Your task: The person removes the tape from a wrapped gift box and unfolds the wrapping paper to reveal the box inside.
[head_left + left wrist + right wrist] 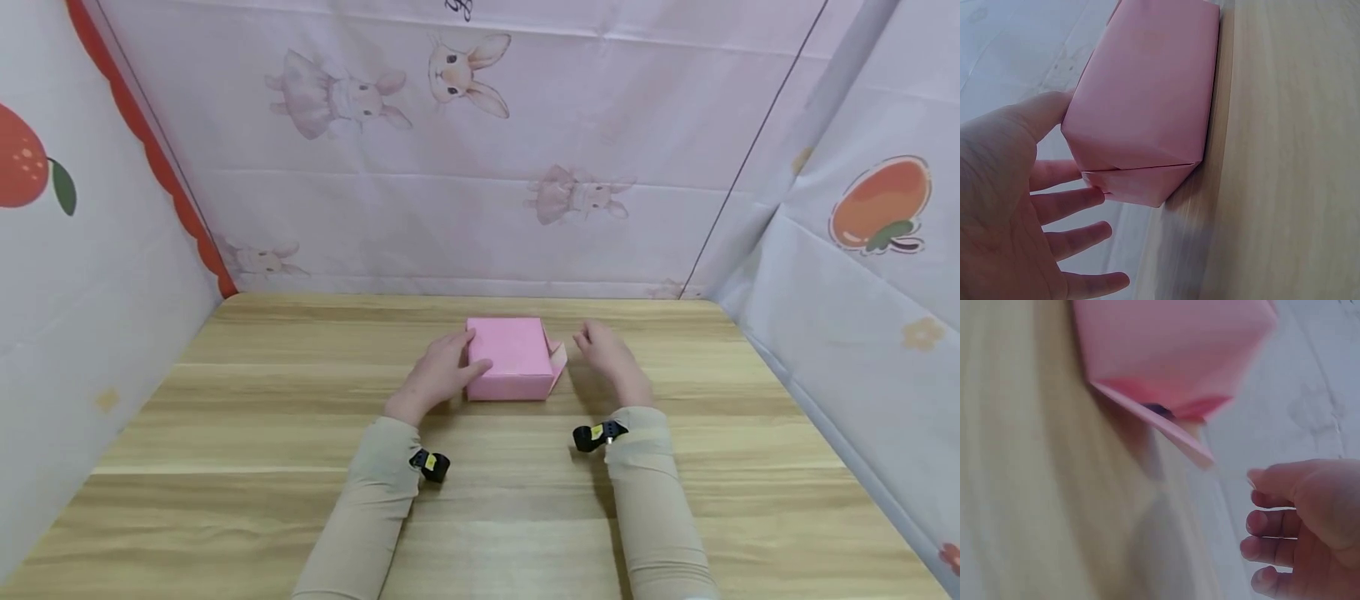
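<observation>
Head view: pink box (510, 354) sits on the worktop (517, 508), toward its far edge and between the two hands. Left hand (435, 375) lies at the box's left end, thumb on the near part, a finger at the far left corner; grip moderately wide, touching but not clasped round the box. Right hand (613, 362) is just beside the other end, apart from it, fingers bent; grip narrow, nothing visible in it. Loose paper flap (558, 362) juts out from the right end.

Left wrist view: thumb meets the box's edge; the nearest fingers reach a folded end panel (1141, 184), the outer ones spread clear. This panel lies against the end with a narrow seam along its edge.

Right wrist view: the flap angles away from the box, leaving a gap at that end. Dark patch (1159, 410) shows inside; cannot identify it. Thumb and forefinger tips are close together, remaining fingers loosely bent, none touching paper. Picture slightly blurred.

Judgement: step in hand looks like work on the right end flap, left hand steadying. The next move would seem to call for the right fingers to meet the flap while the left holds the box from sliding.
</observation>
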Available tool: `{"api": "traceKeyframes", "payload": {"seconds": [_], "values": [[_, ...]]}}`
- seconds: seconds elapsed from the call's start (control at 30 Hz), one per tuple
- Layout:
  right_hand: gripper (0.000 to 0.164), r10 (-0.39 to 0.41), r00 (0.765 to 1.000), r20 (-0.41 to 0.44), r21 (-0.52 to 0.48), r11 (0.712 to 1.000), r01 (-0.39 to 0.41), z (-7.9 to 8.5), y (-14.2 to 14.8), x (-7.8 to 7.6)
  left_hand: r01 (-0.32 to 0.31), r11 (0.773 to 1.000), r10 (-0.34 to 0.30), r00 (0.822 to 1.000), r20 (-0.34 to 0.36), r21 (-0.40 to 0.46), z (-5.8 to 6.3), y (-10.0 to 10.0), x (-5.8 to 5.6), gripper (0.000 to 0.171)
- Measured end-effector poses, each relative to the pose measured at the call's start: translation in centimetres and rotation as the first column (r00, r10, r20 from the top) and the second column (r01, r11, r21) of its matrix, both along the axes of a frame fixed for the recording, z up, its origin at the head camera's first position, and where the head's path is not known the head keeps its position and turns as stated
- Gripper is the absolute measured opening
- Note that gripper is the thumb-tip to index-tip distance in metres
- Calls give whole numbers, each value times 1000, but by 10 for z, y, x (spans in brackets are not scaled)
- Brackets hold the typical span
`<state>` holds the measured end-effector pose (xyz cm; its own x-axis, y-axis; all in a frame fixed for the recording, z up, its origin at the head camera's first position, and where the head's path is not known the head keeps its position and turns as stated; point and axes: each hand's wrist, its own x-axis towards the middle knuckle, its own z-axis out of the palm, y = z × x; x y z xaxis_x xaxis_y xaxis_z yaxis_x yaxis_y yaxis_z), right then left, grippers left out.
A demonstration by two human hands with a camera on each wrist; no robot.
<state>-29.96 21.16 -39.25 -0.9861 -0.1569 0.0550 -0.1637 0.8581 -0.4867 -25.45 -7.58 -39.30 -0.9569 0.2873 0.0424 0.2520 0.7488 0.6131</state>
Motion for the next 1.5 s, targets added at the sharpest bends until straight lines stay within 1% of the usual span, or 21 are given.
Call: {"api": "traceKeyframes", "payload": {"seconds": [0.1, 0.23, 0.4, 0.57, 0.67, 0.8, 0.87, 0.97, 1.13, 1.2, 1.27, 1.37, 1.43, 1.5], "values": [[23, -10, 1000, -6, -22, 1000, 10, 4, 6, 0, -2, 1000, 2, 1000, 0, 2, 0, 1, -1, 75], [29, 5, 1000, -25, -58, 998, -7, 9, 6, 0, 3, 1000, -3, 1000, 1, 7, 0, 0, -2, 75], [30, 26, 999, -37, -75, 997, -29, 12, 3, 1, -5, 1000, 5, 1000, 12, 6, 0, -1, -2, 75], [32, 27, 1000, -16, -91, 995, -28, 13, 5, 2, 1, 1000, -1, 1000, 14, 8, 0, -2, -1, 75], [32, 19, 1000, -17, -99, 995, -21, 18, 6, 2, -1, 1000, 1, 1000, 16, 4, -1, -1, -1, 75], [32, 31, 999, -36, -107, 994, -34, 27, 1, 3, -10, 1000, 10, 1000, 2, -15, -1, -1, -1, 75], [31, 40, 998, -41, -104, 994, -44, 30, -2, 4, -12, 999, 11, 1000, -18, -41, -1, -1, -1, 75], [29, 49, 997, -56, -99, 994, -55, 34, -9, 6, -28, 995, 21, 997, -69, -98, 1, -1, 0, 72], [27, 56, 995, -77, -99, 993, -64, 33, -16, 8, -93, 982, 65, 984, -164, -167, 3, -1, 2, 52], [26, 56, 996, -74, -99, 993, -63, 32, -16, 9, -109, 976, 75, 981, -176, -191, 4, 0, 4, 45], [26, 56, 996, -69, -99, 993, -63, 32, -16, 10, -123, 967, 80, 978, -190, -225, 6, 3, 6, 41], [26, 66, 995, -71, -95, 993, -73, 34, -16, 11, -140, 951, 86, 976, -201, -276, 11, 7, 9, 39], [25, 73, 994, -76, -94, 992, -80, 35, -18, 10, -150, 941, 84, 972, -220, -304, 14, 10, 10, 38], [24, 83, 993, -86, -83, 992, -90, 34, -19, 8, -152, 936, 79, 970, -231, -318, 17, 11, 12, 37]]}}
